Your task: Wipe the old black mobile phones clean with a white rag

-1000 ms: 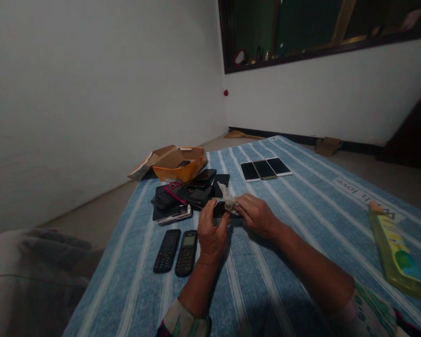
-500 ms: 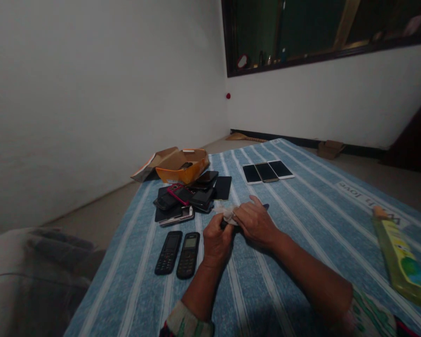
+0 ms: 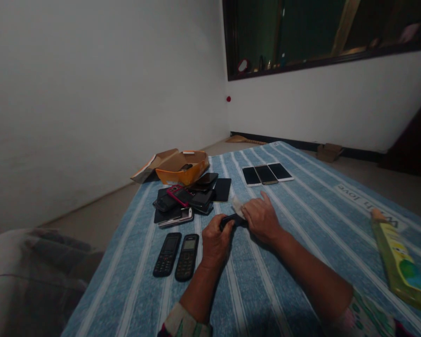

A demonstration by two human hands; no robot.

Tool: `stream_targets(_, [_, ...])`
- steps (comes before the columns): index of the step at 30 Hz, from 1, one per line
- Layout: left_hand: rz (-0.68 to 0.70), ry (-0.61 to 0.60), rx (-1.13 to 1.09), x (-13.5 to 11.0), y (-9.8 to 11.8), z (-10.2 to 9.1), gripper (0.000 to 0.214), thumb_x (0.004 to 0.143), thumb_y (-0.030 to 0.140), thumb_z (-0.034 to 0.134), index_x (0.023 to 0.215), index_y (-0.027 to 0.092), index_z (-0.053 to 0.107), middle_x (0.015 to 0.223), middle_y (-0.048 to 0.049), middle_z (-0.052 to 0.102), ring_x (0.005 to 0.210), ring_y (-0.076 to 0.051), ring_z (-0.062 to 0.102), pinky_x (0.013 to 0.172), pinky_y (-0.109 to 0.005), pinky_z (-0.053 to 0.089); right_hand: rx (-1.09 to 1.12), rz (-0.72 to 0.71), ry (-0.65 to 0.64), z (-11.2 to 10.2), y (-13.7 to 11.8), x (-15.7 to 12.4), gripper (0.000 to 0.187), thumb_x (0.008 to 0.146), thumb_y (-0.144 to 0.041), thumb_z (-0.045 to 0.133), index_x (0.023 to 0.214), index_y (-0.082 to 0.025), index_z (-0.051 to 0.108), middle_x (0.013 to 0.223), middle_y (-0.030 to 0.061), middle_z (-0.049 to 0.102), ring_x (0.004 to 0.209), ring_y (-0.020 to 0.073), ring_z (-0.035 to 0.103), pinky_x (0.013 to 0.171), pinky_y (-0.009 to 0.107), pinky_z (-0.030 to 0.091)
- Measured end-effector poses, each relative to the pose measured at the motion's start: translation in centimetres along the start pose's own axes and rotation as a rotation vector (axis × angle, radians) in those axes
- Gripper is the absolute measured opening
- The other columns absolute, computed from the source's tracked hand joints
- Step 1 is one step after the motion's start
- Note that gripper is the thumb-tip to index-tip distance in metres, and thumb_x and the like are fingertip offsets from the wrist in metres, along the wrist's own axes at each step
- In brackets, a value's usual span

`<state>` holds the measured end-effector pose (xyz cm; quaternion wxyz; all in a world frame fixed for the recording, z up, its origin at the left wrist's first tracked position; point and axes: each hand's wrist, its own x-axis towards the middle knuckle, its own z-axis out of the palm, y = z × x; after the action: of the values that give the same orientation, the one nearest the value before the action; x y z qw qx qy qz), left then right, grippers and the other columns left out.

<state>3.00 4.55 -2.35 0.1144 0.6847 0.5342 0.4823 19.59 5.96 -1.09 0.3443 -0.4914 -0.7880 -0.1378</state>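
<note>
My left hand (image 3: 215,238) grips one end of a small black phone (image 3: 228,219) above the striped cloth, its fingers and thumb wrapped around it. At the phone's other end, my right hand (image 3: 262,220) pinches a crumpled white tissue (image 3: 237,206); its index finger sticks up. Much of the phone is hidden by the fingers. Left of my left hand, two keypad phones, a dark one (image 3: 167,254) and one with a grey screen (image 3: 187,257), lie side by side. Beyond them a pile of phones (image 3: 168,201) includes a pink-framed one (image 3: 178,194).
An open orange box (image 3: 182,175) stands behind the pile, with something dark inside. Three smartphones (image 3: 266,174) lie in a row farther back. A yellow-green bottle (image 3: 402,262) lies at the right on the blue striped cloth (image 3: 301,290). A wall rises at the left.
My right hand has shifted slightly right with the tissue, away from my left fingers. More of the black phone now shows between the hands.
</note>
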Motion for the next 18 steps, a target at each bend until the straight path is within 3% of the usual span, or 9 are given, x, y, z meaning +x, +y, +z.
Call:
stream_targets(4, [0.022,-0.002,0.056,0.2,0.3,-0.3,0.009,0.079,0.027,0.058,0.078,0.02,0.064,0.067,0.0015,0.067,0.061,-0.016,0.063,0.063,-0.026,0.049,0.019,-0.07,-0.005,0.9,-2.8,0.5,0.027,0.097,-0.022,0.039,0.078,-0.021,0.058,0.073,0.003,0.059,0.075,0.0211,0.051,0.108,0.049,0.023])
stream_targets(7, [0.035,-0.011,0.068,0.4,0.3,-0.5,0.009,0.079,0.027,0.058,0.075,0.021,0.063,0.065,0.0023,0.066,0.059,-0.015,0.062,0.06,-0.025,0.048,0.052,-0.076,-0.013,0.9,-3.0,0.6,0.026,0.097,-0.022,0.039,0.079,-0.021,0.057,0.073,0.002,0.059,0.076,0.0204,0.051,0.108,0.049,0.023])
stream_targets(14, [0.031,-0.032,0.04,0.6,0.1,-0.6,0.007,0.08,0.03,0.063,0.082,0.024,0.066,0.074,0.0008,0.072,0.067,-0.018,0.068,0.068,-0.026,0.051,0.105,0.048,0.027,-0.1,1.7,-0.2,0.029,0.097,-0.023,0.038,0.074,-0.021,0.054,0.071,0.0017,0.057,0.075,0.0195,0.05,0.108,0.051,0.02])
stream_targets(18, [0.007,-0.016,0.041,0.7,-0.1,-0.5,0.007,0.079,0.031,0.064,0.08,0.024,0.065,0.071,0.0017,0.07,0.064,-0.017,0.067,0.065,-0.026,0.051,0.374,0.284,0.067,0.1,3.3,-0.1,0.029,0.094,-0.027,0.04,0.067,-0.023,0.048,0.067,0.0013,0.053,0.071,0.0195,0.05,0.093,0.041,0.035])
